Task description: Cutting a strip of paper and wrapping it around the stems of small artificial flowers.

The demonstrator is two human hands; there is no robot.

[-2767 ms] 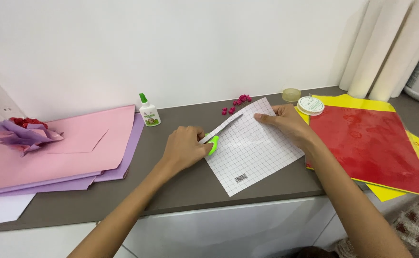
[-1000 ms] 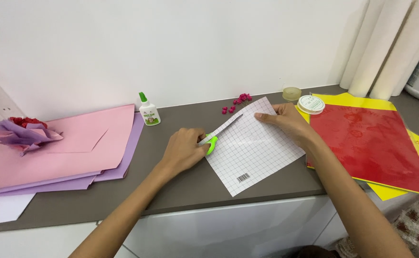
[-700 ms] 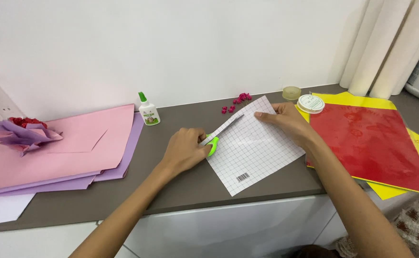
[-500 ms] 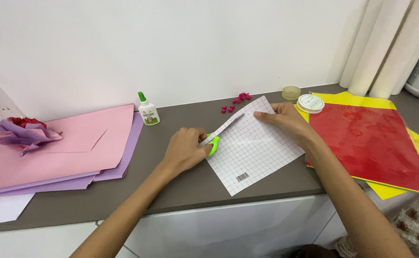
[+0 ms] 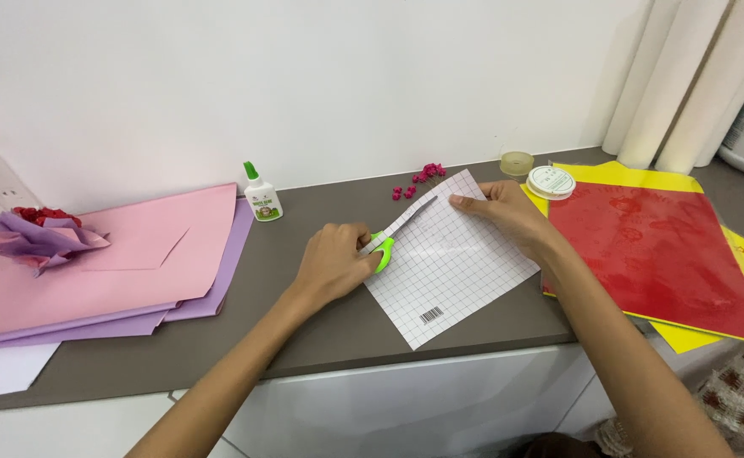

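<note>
The green-handled scissors have crept a little further up the white grid paper since a moment ago. The left hand is clenched on their handles; the blades point away from the grip, up and right along the cut. The right hand presses the paper's far corner flat, just past the blade tips. The brown desk holds pink paper sheets far left and a red sheet right.

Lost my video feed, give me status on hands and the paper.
Left hand shut on green scissors, cutting along gridded sheet. Right hand pins its far corner flat. Glue bottle, red sheet lie clear of the cut.
</note>
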